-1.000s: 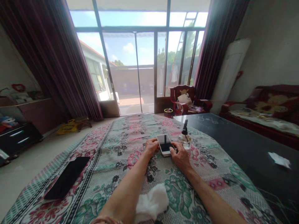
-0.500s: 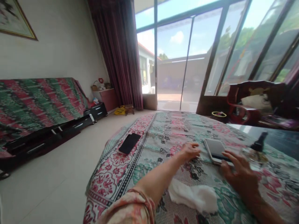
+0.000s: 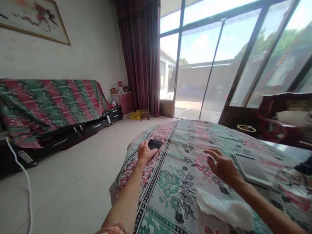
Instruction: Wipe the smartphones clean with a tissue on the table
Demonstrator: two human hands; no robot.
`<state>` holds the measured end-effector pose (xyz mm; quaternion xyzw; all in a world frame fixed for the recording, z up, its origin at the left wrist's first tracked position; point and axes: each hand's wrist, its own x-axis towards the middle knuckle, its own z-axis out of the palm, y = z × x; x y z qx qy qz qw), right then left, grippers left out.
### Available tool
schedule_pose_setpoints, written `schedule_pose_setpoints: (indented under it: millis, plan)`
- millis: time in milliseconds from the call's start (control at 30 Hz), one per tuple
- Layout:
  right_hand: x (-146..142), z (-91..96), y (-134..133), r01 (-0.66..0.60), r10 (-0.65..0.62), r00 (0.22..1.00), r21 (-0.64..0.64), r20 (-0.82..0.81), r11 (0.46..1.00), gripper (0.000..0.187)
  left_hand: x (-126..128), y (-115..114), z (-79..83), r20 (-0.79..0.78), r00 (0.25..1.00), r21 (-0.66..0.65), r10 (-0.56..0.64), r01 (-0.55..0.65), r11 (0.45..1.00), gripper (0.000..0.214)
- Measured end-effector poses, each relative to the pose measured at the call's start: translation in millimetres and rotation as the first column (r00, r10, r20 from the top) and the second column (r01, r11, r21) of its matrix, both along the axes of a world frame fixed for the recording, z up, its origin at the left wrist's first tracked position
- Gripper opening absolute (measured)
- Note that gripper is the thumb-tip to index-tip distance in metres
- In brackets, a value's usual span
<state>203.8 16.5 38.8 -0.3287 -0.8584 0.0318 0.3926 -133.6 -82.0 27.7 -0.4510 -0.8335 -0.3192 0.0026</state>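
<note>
At the table's left edge, my left hand has its thumb and fingers around the near left side of a flat black phone, which lies on the patterned tablecloth. My right hand is over the middle of the cloth, fingers apart and holding nothing. Just right of it lies a white-edged tablet with a grey screen. A crumpled white cloth rests nearer to me, below my right forearm.
A clear glass dish and a dark object stand at the table's right. Beyond are a wooden chair and a yellow-rimmed bin. Left across the floor is a cloth-covered cabinet; a white cable hangs at far left.
My left hand has moved left from mid-table onto the black phone. My right hand has left the tablet and moved left. The view has turned left.
</note>
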Motion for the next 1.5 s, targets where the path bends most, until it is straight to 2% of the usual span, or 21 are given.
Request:
schedule_pose_setpoints:
  millis: [100,167,267,400,600,833,1000,1100,1200,1300,1400,1500]
  plan:
    - [-74.2,2.1,-2.3,-0.023,0.018,0.999,-0.155,-0.039,0.988,0.034,-7.1,-10.7,-5.7,0.019,0.998,-0.143,-0.052,0.055,0.988,0.089]
    - [-119.3,-6.7,-2.4,-0.038,0.019,0.997,-0.274,-0.070,0.961,0.035,-5.0,-13.3,-6.9,0.031,0.996,-0.174,-0.081,0.085,0.981,0.096]
    - [-169.6,-25.1,1.7,-0.017,-0.018,0.995,-0.350,-0.097,0.937,0.037,-1.0,-14.1,-6.4,0.043,0.997,-0.191,-0.064,0.071,0.979,0.097]
    - [-206.0,-41.2,12.5,-0.019,-0.015,0.995,-0.352,-0.094,0.936,0.041,-1.6,-14.1,-6.3,0.049,0.998,-0.197,-0.027,0.036,0.980,0.092]
    - [-227.6,-52.5,28.1,-0.010,-0.028,0.995,-0.371,-0.097,0.929,0.044,-5.9,-18.1,-2.2,0.023,0.996,-0.197,-0.086,0.089,0.976,0.090]
    - [-225.9,-62.4,27.7,0.005,-0.057,0.992,-0.411,-0.112,0.911,0.047,1.3,-19.5,5.0,-0.087,0.992,-0.233,-0.088,0.066,0.970,0.075]
    - [-223.3,-57.9,28.2,0.015,-0.083,0.988,-0.449,-0.131,0.893,0.047,5.3,-17.4,4.3,-0.125,0.988,-0.214,-0.092,0.063,0.975,0.072]
    - [-213.3,-52.6,34.4,0.033,-0.109,0.985,-0.476,-0.132,0.879,0.045,7.5,-14.5,5.1,-0.117,0.984,-0.184,-0.132,0.109,0.977,0.076]
    - [-188.0,-44.7,42.8,0.077,-0.151,0.982,-0.489,-0.115,0.869,0.044,17.4,-9.3,4.9,-0.094,0.971,-0.130,-0.217,0.205,0.970,0.081]
    - [-147.7,-35.6,47.7,0.134,-0.205,0.974,-0.492,-0.093,0.860,0.045,39.3,-3.4,-0.3,-0.085,0.942,-0.052,-0.326,0.322,0.945,0.079]
    - [-100.2,-30.3,44.5,0.191,-0.258,0.964,-0.492,-0.072,0.850,0.046,70.2,-0.1,-10.5,-0.099,0.889,0.005,-0.447,0.450,0.893,0.073]
    - [-56.7,-31.5,35.4,0.251,-0.316,0.947,-0.492,-0.051,0.833,0.042,101.4,-0.8,-20.7,-0.095,0.832,-0.026,-0.547,0.548,0.836,0.070]
